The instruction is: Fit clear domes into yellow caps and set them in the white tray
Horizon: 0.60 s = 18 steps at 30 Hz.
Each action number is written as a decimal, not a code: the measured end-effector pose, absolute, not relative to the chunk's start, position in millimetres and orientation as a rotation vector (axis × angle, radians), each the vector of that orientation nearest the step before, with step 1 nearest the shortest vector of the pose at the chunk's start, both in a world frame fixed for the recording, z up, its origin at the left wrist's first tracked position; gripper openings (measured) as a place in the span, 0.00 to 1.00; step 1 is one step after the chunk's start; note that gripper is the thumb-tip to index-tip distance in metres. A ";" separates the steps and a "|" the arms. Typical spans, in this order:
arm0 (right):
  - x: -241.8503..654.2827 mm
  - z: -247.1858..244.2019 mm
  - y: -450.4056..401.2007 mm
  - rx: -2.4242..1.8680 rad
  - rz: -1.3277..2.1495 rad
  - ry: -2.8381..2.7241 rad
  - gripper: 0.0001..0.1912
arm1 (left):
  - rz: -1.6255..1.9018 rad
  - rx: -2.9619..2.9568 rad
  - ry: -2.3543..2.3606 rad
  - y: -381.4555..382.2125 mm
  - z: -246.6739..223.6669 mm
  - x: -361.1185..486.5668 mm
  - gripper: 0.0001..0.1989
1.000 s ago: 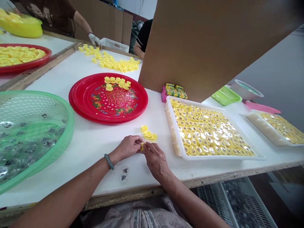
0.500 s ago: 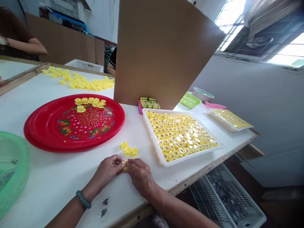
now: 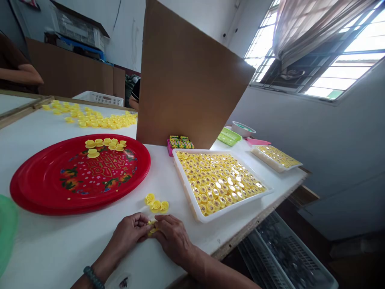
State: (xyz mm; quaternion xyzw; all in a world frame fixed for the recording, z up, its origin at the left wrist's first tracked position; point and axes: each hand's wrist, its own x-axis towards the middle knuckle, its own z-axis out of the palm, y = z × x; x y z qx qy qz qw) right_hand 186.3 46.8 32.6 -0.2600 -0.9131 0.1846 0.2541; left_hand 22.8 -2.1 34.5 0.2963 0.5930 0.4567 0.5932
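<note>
My left hand (image 3: 130, 232) and my right hand (image 3: 175, 237) meet low over the white table. Their fingers are closed on a small yellow plastic piece (image 3: 152, 229), partly hidden by the fingertips. Just beyond it lie several small yellow cup-shaped pieces (image 3: 155, 205). To the right, a white tray (image 3: 196, 211) is filled with rows of yellow pieces with printed round faces. A large red tray (image 3: 39, 192) with a flowered middle lies to the left, bearing several yellow cup-shaped pieces (image 3: 112, 143) near its far rim.
A cardboard panel (image 3: 186, 80) stands behind a pink box of small packets (image 3: 181, 142). More yellow pieces (image 3: 105, 119) are spread at the far left. A green basket (image 3: 7, 237) edges in at left. Crates (image 3: 288, 253) sit below the table's right edge. Another person's arm (image 3: 21, 74) shows far left.
The camera view has tilted upward, so the table and trays appear lower and further left. Both hands keep hold of the yellow piece, with only slight finger movement.
</note>
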 end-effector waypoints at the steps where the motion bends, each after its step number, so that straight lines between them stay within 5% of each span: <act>1: 186.0 33.4 45.6 -0.728 0.516 -2.478 0.02 | 1.057 0.711 1.367 -2.9 35.9 22.9 0.17; 8: 209.8 79.7 64.6 -0.745 0.615 -2.431 0.09 | 1.022 0.655 1.320 -2.0 32.0 21.3 0.26; 18: 231.0 114.2 296.6 -1.356 0.053 -2.323 0.12 | 1.040 0.609 1.452 3.8 8.4 24.1 0.26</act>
